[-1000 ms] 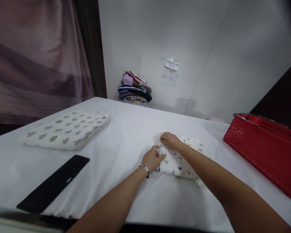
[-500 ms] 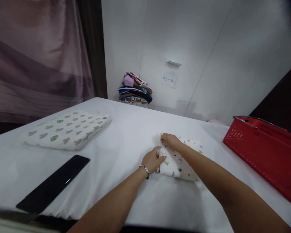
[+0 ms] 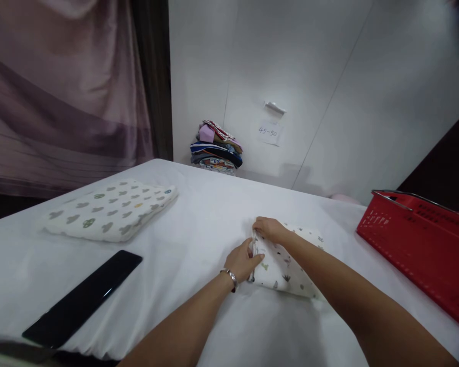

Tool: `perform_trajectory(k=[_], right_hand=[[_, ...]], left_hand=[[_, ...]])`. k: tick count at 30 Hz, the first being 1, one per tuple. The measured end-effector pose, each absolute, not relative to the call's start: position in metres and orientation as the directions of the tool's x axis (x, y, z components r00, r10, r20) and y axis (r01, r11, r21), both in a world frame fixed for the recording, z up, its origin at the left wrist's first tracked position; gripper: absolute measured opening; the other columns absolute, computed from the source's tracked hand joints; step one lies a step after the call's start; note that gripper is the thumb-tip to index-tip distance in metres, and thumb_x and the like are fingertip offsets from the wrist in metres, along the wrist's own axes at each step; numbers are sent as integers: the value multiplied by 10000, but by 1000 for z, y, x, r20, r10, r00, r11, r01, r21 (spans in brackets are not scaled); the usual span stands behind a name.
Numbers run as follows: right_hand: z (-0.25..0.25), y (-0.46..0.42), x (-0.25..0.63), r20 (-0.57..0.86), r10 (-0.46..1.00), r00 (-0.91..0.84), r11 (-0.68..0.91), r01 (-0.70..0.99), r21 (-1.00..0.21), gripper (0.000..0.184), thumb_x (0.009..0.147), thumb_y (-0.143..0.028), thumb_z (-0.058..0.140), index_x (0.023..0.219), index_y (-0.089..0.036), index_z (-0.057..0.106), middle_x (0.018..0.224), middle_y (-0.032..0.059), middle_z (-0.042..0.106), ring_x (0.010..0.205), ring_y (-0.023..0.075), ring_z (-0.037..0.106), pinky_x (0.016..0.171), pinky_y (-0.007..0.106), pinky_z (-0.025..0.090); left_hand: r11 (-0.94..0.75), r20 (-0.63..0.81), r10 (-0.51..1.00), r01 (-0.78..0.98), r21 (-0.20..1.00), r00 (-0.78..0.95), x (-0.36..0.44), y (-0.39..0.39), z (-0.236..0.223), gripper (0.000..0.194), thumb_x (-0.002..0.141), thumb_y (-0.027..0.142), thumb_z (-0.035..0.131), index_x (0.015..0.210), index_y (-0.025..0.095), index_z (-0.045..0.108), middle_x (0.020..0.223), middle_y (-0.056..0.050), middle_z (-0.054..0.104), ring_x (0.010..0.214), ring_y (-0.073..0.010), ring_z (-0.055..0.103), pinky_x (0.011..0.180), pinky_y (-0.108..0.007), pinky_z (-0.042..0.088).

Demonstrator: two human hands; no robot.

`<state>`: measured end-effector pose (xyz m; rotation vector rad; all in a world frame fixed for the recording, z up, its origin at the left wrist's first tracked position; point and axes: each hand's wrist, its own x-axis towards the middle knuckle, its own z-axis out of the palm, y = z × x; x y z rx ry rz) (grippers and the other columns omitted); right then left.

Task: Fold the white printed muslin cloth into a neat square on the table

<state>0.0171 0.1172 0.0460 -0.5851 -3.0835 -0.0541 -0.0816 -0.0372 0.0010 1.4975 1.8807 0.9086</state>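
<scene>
A folded white cloth point(image 3: 277, 270) with a small printed pattern of plants lies on the white-covered table. My left hand point(image 3: 241, 260) grips the near part of its left edge, thumb on top and fingers at the side; a silver bracelet is on that wrist. At the far left corner, my right hand point(image 3: 268, 228) pinches the layered edge with bent fingers. My right forearm crosses over the cloth and hides part of it.
To the left lies another folded cloth point(image 3: 110, 211) with grey cloud-like prints. Nearer is a flat black panel point(image 3: 84, 298). A red basket point(image 3: 421, 255) with metal handles stands at right. Beyond the table are a stack of folded fabrics point(image 3: 217, 148) and a wall sign point(image 3: 268, 132).
The whole view has shifted slightly, so things appear a little lower and further right. Both hands keep their places on the cloth's left edge.
</scene>
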Motion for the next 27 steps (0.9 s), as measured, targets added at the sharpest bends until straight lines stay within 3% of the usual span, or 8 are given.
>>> perform_trajectory(k=[11,23,27], right_hand=[[52,118,22,47,253,-966,966,255,45,175,804,-149,478,897,-198,617,1095,65,521,995,173,475,720,247,400],[53,123,19,86,191,-978,981,194,31,140,764,-79,475,798,-172,574,1097,66,553,995,168,501,767,262,422],[53,123,16,32,199,-979,980,199,6,164,763,-81,467,806,-180,589,1123,61,561,1003,168,522,782,268,425]], left_hand=[[112,6,981,595,796,-194,-82,-38,4,607,737,488,492,1277,224,407,811,5,617,745,-160,548,595,-228,347],[124,-16,983,602,788,-181,-81,-39,5,600,743,504,473,1265,214,427,730,18,624,688,-155,555,565,-229,337],[122,-21,985,617,778,-169,-82,-39,6,605,745,512,466,1274,224,417,773,12,635,719,-160,564,578,-231,347]])
